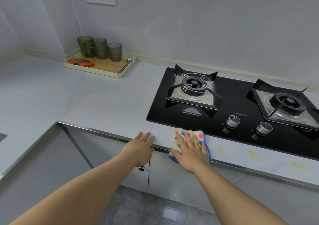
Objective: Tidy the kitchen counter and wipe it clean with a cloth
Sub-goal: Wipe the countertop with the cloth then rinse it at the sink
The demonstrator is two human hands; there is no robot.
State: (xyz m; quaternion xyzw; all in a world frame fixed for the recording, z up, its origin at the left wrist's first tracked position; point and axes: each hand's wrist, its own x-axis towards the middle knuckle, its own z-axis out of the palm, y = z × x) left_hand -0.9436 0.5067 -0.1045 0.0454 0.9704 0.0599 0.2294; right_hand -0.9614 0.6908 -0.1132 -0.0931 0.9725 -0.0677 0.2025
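A folded white cloth with coloured dots and a blue border lies at the front edge of the pale grey counter. My right hand presses flat on it with straight fingers. My left hand rests flat on the counter edge just left of the cloth, holding nothing. Yellowish smears mark the counter to the right of the cloth, in front of the hob.
A black two-burner gas hob with two knobs fills the right side. At the back left a cream tray holds three tinted tumblers, an orange packet and a spoon. Cabinet doors sit below the counter.
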